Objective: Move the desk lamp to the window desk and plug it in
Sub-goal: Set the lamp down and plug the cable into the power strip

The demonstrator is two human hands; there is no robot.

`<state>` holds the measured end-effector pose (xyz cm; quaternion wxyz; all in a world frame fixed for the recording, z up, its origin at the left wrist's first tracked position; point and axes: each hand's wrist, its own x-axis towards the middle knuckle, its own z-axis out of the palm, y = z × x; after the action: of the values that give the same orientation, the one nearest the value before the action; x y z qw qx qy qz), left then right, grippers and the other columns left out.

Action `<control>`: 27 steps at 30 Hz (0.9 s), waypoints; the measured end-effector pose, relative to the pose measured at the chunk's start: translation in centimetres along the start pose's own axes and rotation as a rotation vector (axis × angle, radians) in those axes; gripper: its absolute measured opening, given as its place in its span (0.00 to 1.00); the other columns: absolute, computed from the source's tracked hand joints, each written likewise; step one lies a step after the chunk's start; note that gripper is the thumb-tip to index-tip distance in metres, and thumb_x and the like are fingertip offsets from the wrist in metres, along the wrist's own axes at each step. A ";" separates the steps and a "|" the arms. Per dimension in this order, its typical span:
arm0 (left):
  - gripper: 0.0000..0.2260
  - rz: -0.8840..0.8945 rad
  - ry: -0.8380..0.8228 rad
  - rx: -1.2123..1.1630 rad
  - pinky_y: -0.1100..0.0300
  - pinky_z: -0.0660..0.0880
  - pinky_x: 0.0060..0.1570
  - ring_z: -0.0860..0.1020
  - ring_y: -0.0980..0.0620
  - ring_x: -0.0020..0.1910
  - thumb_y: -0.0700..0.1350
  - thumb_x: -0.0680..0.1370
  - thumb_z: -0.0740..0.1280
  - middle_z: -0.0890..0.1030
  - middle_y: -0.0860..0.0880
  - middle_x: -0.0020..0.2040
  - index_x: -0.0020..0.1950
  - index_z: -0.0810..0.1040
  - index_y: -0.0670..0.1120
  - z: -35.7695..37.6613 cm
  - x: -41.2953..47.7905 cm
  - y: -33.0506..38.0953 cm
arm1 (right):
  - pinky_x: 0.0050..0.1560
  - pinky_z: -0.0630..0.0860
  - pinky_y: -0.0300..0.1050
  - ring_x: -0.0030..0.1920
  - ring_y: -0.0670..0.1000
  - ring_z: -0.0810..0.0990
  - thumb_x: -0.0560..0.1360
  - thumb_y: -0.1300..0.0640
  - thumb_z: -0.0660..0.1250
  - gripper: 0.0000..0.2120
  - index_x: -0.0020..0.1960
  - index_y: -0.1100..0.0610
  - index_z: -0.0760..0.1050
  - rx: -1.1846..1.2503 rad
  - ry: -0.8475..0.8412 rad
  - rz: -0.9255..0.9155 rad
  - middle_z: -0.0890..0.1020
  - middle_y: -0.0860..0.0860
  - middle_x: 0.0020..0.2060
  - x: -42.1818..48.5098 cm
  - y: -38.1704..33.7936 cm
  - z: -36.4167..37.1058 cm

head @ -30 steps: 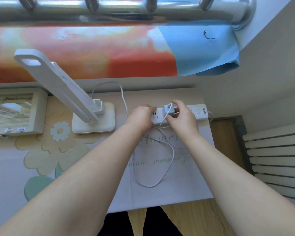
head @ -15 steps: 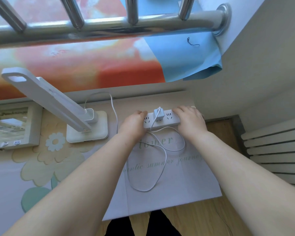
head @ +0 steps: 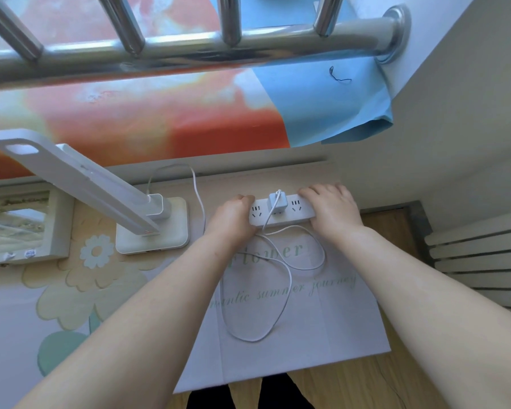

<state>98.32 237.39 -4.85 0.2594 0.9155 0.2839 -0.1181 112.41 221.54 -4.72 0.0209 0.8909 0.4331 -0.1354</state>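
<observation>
The white desk lamp [head: 148,222] stands on the desk at the left, its arm leaning up to the left. Its white cable [head: 286,278] loops over the cloth and rises to a small pale-blue plug adapter [head: 275,203] seated in the white power strip [head: 281,214] at the desk's back edge. My left hand [head: 233,219] grips the strip's left end with curled fingers. My right hand [head: 331,211] lies over the strip's right end, fingers pressed down on it.
The desk wears a pale cloth [head: 278,343] printed with flowers and green lettering. A framed mirror [head: 21,225] sits at the far left. Metal window bars [head: 189,48] and an orange-and-blue curtain [head: 322,107] run behind. A white radiator [head: 481,261] stands on the right.
My right hand let go of the plug adapter, now seated in the strip, and moved to the strip's right end. The view tilted up toward the window bars.
</observation>
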 end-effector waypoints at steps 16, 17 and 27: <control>0.23 -0.017 0.063 0.004 0.50 0.73 0.53 0.75 0.38 0.59 0.42 0.73 0.70 0.74 0.41 0.62 0.67 0.70 0.45 -1.9 5.3 0.2 | 0.74 0.52 0.55 0.68 0.57 0.67 0.73 0.63 0.58 0.26 0.69 0.48 0.68 0.053 0.010 0.058 0.73 0.53 0.65 5.4 0.6 -2.4; 0.22 -0.018 0.065 0.009 0.50 0.73 0.53 0.75 0.38 0.59 0.42 0.73 0.69 0.73 0.41 0.62 0.67 0.70 0.44 -1.9 5.6 0.2 | 0.74 0.51 0.55 0.68 0.57 0.66 0.74 0.64 0.58 0.26 0.70 0.48 0.68 0.056 0.002 0.063 0.72 0.53 0.66 5.7 0.6 -2.5; 0.23 -0.017 0.088 0.014 0.49 0.74 0.55 0.74 0.38 0.60 0.39 0.75 0.67 0.69 0.42 0.68 0.69 0.69 0.43 -2.1 7.2 0.4 | 0.75 0.52 0.56 0.73 0.54 0.62 0.73 0.66 0.55 0.31 0.73 0.47 0.64 0.082 -0.014 0.083 0.66 0.50 0.73 7.4 0.7 -3.0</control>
<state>104.58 241.55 -5.51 0.2393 0.9191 0.3020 -0.0818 117.99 227.26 -3.80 -0.0067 0.9072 0.3897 -0.1583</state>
